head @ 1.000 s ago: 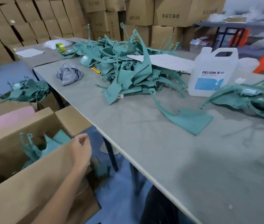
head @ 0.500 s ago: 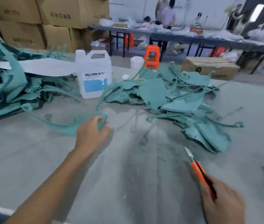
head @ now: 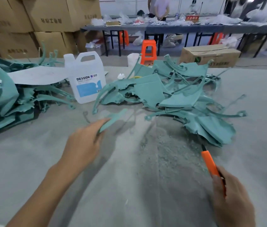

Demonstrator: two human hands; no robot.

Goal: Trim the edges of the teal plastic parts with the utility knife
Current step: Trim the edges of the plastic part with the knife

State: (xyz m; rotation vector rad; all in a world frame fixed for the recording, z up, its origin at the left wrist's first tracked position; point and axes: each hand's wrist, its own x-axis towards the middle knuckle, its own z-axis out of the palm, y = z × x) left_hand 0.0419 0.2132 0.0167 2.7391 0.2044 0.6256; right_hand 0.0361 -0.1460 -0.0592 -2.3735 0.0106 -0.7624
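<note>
Across the dusty grey table (head: pixel 31 169), teal plastic parts (head: pixel 170 95) heap at ten and one o'clock, with a white jug (head: pixel 87 77) between them. The left hand (head: pixel 82 145) pinches a blurred teal strip (head: pixel 113 118) near centre, while the right hand (head: pixel 232 199) at five o'clock curls round the orange utility knife (head: pixel 210 163). Cardboard cartons (head: pixel 47 17) are stacked at eleven o'clock, and a cluttered bench (head: pixel 186 28) stands at twelve.
</note>
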